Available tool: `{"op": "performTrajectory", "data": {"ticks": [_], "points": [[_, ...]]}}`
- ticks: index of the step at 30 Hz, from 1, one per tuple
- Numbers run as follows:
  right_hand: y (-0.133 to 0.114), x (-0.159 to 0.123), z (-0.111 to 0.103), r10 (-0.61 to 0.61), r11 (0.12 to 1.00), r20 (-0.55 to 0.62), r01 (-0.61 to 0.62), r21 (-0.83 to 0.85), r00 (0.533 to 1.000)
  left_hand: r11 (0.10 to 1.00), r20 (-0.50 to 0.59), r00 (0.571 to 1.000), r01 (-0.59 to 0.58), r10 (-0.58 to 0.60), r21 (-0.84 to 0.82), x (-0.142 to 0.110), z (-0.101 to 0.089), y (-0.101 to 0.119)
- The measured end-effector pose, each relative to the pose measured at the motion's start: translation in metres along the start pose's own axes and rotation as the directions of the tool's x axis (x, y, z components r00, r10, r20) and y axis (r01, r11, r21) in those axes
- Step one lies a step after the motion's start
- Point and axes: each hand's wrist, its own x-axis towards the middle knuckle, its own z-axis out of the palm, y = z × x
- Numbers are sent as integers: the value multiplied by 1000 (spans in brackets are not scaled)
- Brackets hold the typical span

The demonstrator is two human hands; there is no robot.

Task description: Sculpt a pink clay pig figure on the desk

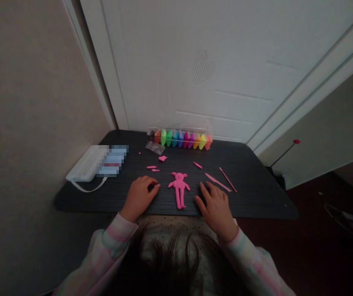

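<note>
A pink modelling-clay figure with ears, arms and long legs lies flat on the dark table, between my two hands and touching neither. My left hand rests on the table to its left, thumb and fingers apart, holding nothing. On the right, my right hand is spread on the table near its front edge, also with nothing in it. Just beyond its fingertips lie a flat pink clay knife and a thin pink stick tool. Small pink clay bits and a pink clay lump sit past my left hand.
A clear tray of colourful clay packs stands at the table's back, with a crumpled clear wrapper before it. Another pink clay piece lies mid-table. At left is a white device with a strap. A white panel rises behind.
</note>
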Motion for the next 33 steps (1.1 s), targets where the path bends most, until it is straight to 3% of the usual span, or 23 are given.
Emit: {"op": "performTrajectory", "data": {"ticks": [5, 9, 16, 23, 30, 33], "points": [[4, -2, 0, -20, 997, 28, 22, -69, 999, 1000, 0, 1000, -2, 2, 5, -1, -1, 1], [10, -4, 0, 31, 995, 31, -28, -96, 999, 1000, -3, 1000, -7, 7, 2, 0, -2, 1], [-9, -4, 2, -41, 997, 62, 45, -58, 997, 1000, -3, 1000, -11, 11, 11, 0, -1, 1], [17, -4, 1, 72, 989, 52, -64, -136, 996, 1000, -3, 1000, -8, 8, 8, 0, -1, 1], [11, -6, 0, -80, 992, 53, 85, -95, 995, 1000, 0, 1000, -4, 4, 13, -1, -1, 1], [16, -4, 1, -30, 994, 49, 35, -108, 998, 1000, 1, 1000, -5, 5, 16, -1, -1, 2]]}}
